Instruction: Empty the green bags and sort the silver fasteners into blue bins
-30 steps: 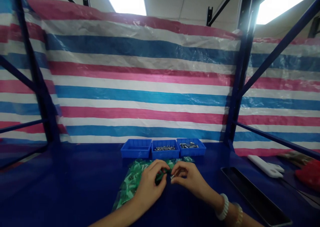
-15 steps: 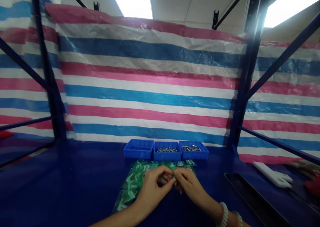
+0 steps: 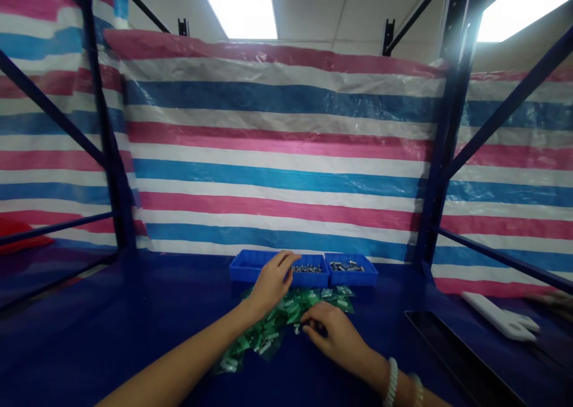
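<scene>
My left hand (image 3: 272, 283) reaches over the near side of the blue bins, its fingers stretched toward the middle bin (image 3: 312, 280), which contains small silver metal parts. Nothing shows in that hand. Lower and to the right, my right hand (image 3: 333, 330) is closed in a pinch. A small shiny metal piece (image 3: 296, 329) sticks out at its fingertips; its exact kind is too small to make out. Beneath and between both hands lies a pile of small clear-and-green plastic packets (image 3: 268, 329).
The left blue bin (image 3: 242, 273) and the right blue bin (image 3: 353, 277), with flat metal pieces, flank the middle one. To the right lie a black flat slab (image 3: 452, 347) and a white device (image 3: 496, 317). Dark blue posts (image 3: 432, 210) and striped sheeting (image 3: 277, 162) enclose the table.
My hands have parted. The left moved up and forward to the bins, its fingers straightening, while the right stayed low with the small metal piece now showing at its fingertips.
</scene>
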`<state>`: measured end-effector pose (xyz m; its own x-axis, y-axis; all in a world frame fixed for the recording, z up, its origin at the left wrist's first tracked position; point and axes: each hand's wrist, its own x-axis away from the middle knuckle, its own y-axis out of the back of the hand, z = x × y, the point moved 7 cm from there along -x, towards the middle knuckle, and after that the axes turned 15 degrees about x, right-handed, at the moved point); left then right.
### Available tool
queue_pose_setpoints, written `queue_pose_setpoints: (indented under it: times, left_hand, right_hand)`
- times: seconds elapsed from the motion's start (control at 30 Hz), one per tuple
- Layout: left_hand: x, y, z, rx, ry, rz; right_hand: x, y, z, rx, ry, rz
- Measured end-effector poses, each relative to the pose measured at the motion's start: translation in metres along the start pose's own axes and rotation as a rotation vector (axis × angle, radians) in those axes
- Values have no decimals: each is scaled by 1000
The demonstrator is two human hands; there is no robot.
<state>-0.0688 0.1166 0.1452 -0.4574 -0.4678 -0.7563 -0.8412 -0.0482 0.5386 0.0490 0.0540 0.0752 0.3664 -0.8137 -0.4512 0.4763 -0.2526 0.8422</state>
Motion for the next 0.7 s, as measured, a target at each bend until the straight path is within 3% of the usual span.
queue_pose_setpoints:
  times: [0.2, 0.5, 0.7]
  left_hand:
    - [32, -3, -13, -60, -49, 66]
    - [32, -3, -27, 36, -21, 35]
    - [35, -1, -33, 68, -73, 15]
  right_hand:
    - [2, -11, 7, 106, 36, 71]
    - [1, -10, 6, 33, -8, 26]
    - [4, -16, 13, 69, 76, 107]
